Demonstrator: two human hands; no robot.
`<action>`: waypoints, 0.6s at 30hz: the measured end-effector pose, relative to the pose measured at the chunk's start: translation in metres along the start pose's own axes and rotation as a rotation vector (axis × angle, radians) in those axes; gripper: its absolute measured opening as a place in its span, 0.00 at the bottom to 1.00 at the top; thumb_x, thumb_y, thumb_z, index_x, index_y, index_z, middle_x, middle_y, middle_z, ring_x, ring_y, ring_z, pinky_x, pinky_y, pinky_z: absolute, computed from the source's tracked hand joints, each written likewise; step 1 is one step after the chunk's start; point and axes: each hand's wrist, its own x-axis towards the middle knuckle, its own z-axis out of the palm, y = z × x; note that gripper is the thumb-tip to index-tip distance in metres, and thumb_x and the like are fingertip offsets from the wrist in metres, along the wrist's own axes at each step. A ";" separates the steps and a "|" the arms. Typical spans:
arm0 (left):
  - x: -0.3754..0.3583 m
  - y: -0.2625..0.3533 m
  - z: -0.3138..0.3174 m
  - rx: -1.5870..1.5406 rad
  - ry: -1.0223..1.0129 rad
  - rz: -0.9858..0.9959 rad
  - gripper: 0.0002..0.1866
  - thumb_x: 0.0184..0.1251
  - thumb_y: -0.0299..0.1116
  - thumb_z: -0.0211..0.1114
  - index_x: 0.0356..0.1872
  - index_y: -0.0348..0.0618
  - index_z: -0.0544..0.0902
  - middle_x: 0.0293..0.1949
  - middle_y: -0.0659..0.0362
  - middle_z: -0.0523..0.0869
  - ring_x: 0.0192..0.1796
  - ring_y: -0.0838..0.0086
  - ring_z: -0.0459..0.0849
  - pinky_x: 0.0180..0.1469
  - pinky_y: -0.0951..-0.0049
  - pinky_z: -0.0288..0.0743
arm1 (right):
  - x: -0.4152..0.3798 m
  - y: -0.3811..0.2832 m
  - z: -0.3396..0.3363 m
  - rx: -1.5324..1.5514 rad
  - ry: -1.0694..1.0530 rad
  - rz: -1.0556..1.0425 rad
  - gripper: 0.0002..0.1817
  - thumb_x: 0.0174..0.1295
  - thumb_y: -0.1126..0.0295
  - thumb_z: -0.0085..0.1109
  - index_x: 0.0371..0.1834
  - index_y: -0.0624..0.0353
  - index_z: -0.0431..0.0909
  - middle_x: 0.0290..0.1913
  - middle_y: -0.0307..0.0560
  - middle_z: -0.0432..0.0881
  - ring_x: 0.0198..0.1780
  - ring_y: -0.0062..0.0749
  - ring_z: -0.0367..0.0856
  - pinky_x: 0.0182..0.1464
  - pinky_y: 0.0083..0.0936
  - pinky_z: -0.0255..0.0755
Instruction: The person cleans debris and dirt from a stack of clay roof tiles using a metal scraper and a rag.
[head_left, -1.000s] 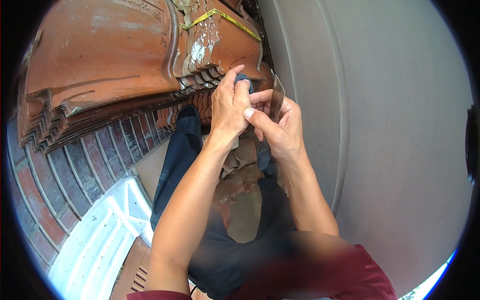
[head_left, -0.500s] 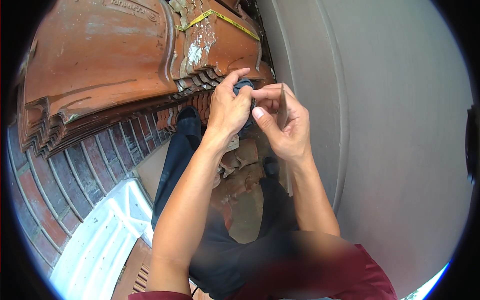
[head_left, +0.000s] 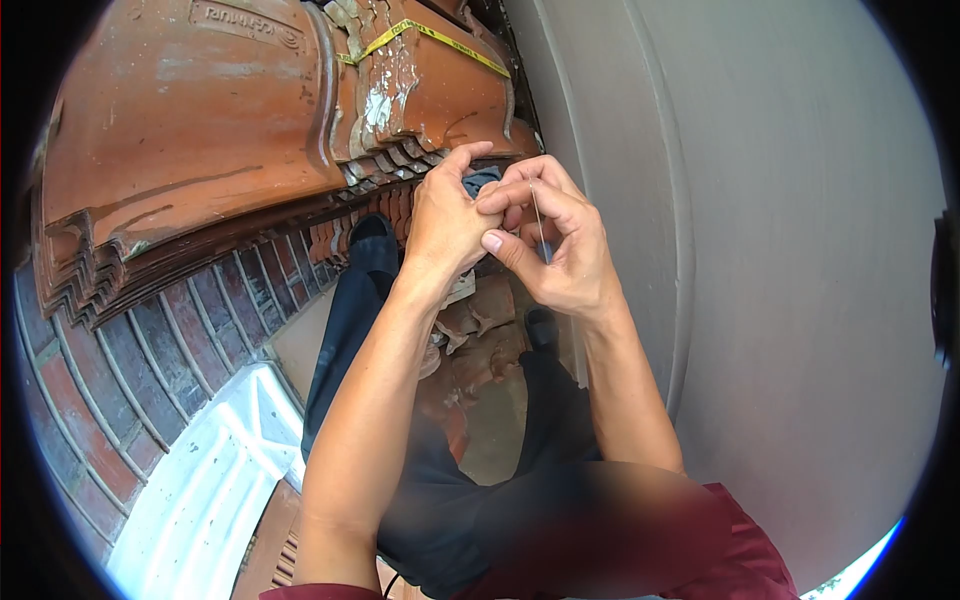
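My left hand [head_left: 438, 222] is closed around a bunched dark grey-blue cloth [head_left: 482, 181], with its index finger stretched forward. Most of the cloth is hidden behind my fingers. Close against it, my right hand [head_left: 565, 245] has its fingers bent and its thumb near the left hand. A thin flat piece [head_left: 539, 222], seen almost edge-on as a fine bright line, runs between the right fingers and thumb. It looks clear, with a bluish patch at its lower end; its exact kind cannot be made out. Both hands are held in front of my body, above the gap between my legs.
Stacked orange clay roof tiles [head_left: 200, 120], partly bound with yellow tape [head_left: 440, 38], stand ahead and left. A smooth grey wall [head_left: 800, 250] rises close on the right. Brick paving [head_left: 170, 350], a white ribbed sheet [head_left: 200, 490] and broken tile pieces [head_left: 475, 325] lie below.
The right fingers have moved over toward the left hand, covering more of the cloth. The thin piece has turned from a visible flat face to nearly edge-on.
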 end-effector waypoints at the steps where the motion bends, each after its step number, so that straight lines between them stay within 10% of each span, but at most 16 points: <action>1: -0.001 0.002 -0.001 0.000 -0.002 -0.010 0.33 0.50 0.29 0.72 0.63 0.33 0.79 0.43 0.47 0.90 0.44 0.68 0.89 0.48 0.68 0.82 | 0.001 0.000 -0.001 0.002 -0.016 0.005 0.14 0.53 0.82 0.73 0.44 0.65 0.84 0.46 0.44 0.75 0.45 0.27 0.77 0.48 0.22 0.72; 6: -0.003 0.000 -0.001 0.060 -0.024 0.024 0.34 0.50 0.30 0.72 0.63 0.33 0.79 0.44 0.47 0.90 0.45 0.66 0.89 0.48 0.67 0.82 | 0.002 -0.003 -0.005 -0.054 -0.056 0.029 0.11 0.55 0.82 0.72 0.41 0.64 0.86 0.48 0.41 0.75 0.37 0.15 0.73 0.36 0.13 0.69; 9: -0.004 0.000 -0.001 0.065 -0.041 0.006 0.35 0.50 0.30 0.73 0.64 0.33 0.78 0.45 0.47 0.90 0.45 0.66 0.89 0.48 0.68 0.82 | 0.001 0.000 -0.004 -0.024 -0.018 0.034 0.14 0.50 0.80 0.75 0.41 0.64 0.84 0.41 0.45 0.78 0.46 0.34 0.80 0.54 0.29 0.74; 18: -0.003 -0.005 -0.003 -0.019 -0.076 0.006 0.36 0.56 0.39 0.76 0.65 0.31 0.76 0.41 0.48 0.90 0.42 0.71 0.88 0.44 0.71 0.81 | 0.002 -0.006 -0.003 -0.009 -0.030 0.060 0.13 0.50 0.81 0.75 0.38 0.64 0.84 0.41 0.45 0.78 0.46 0.34 0.80 0.53 0.29 0.73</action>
